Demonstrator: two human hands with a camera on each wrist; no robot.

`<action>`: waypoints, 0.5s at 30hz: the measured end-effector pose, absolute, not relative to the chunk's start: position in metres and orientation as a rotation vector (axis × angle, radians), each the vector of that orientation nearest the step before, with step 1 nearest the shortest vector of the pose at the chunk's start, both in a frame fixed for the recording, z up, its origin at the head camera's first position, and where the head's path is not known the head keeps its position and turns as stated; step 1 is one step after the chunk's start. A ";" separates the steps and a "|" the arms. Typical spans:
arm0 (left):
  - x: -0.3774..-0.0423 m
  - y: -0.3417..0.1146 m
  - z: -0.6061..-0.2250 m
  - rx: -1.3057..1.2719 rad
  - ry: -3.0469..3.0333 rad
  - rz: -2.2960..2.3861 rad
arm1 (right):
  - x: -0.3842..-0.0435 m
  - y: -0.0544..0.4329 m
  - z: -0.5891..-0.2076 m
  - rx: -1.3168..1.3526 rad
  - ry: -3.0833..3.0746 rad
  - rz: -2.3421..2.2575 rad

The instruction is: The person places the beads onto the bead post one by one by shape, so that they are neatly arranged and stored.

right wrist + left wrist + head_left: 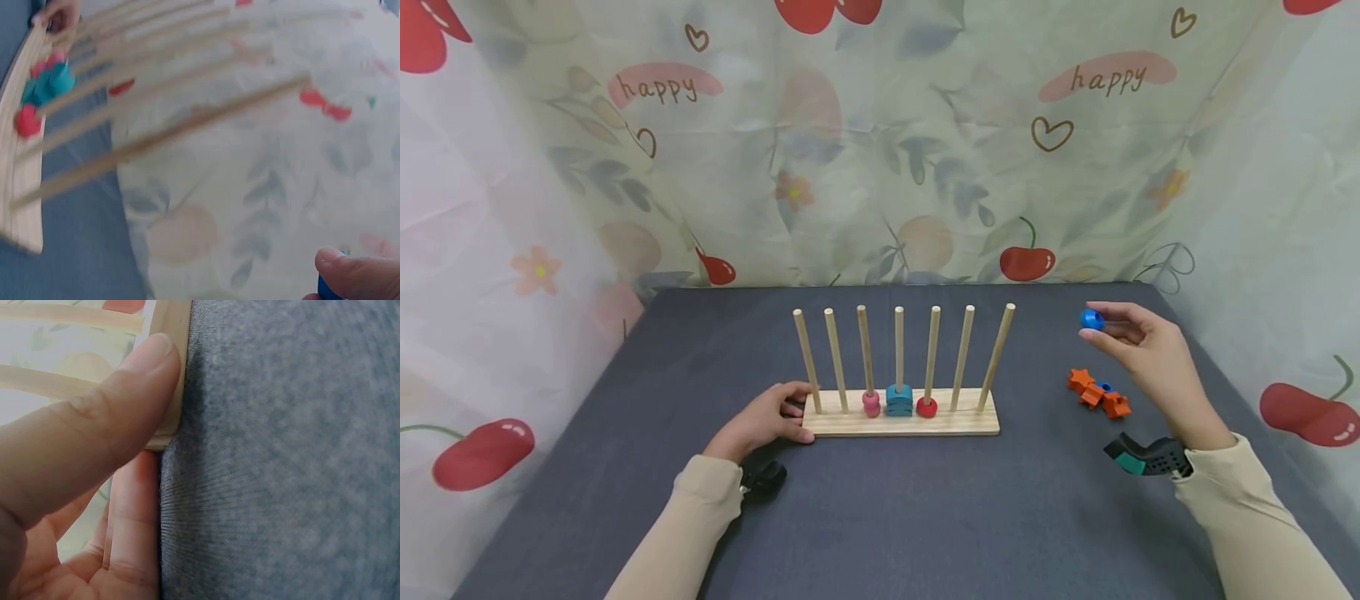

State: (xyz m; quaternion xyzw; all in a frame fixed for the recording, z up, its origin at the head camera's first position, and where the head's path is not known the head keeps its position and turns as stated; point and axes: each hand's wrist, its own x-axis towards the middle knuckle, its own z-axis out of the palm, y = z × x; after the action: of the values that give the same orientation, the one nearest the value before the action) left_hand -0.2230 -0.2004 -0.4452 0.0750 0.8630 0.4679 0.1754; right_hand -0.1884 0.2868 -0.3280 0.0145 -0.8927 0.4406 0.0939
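Observation:
A wooden pegboard point(910, 425) with several upright pegs stands on the dark table. My left hand point(767, 417) grips its left end; in the left wrist view the thumb point(147, 369) presses on the front edge of the base. Pink beads point(871, 405) sit on the third peg from the left, teal pieces point(898, 401) on the middle one, a red bead point(927, 407) just right of it. Raised at the right, my right hand point(1142, 350) pinches a blue bead point(1091, 320) between thumb and fingers. The bead's face is mostly hidden in the right wrist view.
Orange star-shaped beads point(1081, 380) and a partly hidden blue piece point(1105, 387) lie on the table below my right hand. A patterned curtain point(880, 167) hangs behind the table point(880, 517) and along both sides.

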 end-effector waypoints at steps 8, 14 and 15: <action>-0.223 -0.200 -0.446 0.214 2.447 1.320 | -0.174 0.250 -0.309 0.219 -2.413 1.436; -0.223 -0.200 -0.445 0.207 2.449 1.318 | -0.170 0.229 -0.298 0.362 -2.253 1.628; -0.223 -0.200 -0.444 0.207 2.450 1.317 | -0.170 0.226 -0.296 0.388 -2.223 1.668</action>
State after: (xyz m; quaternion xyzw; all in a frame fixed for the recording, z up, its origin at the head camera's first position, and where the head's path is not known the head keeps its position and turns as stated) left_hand -0.2234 -0.2000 -0.4445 0.0732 0.8647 0.4649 0.1754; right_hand -0.1696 0.2264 -0.2961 0.1363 -0.7810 0.5861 0.1668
